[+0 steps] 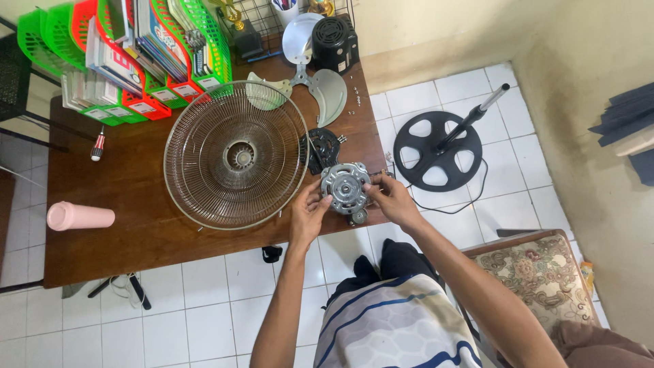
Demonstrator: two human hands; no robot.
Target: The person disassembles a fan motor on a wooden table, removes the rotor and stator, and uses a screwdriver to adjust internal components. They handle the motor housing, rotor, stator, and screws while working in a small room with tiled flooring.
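The round grey metal fan motor [345, 188] is sitting at the wooden table's [136, 225] near edge, frame centre; the left hand [310, 211] and right hand [392, 199] are gripping its sides, apparently mid-disassembly; next move likely needs steady turning; round wire fan guard [236, 155] lying just left.

Tops of the green and red file trays [136, 41] cut off by the upper edge, bench [136, 232] running past the left edge, tiny screws [355, 99] too small to tell, motor [345, 188] sides covered by fingers [320, 197], chair [545, 272] partly behind the right arm.
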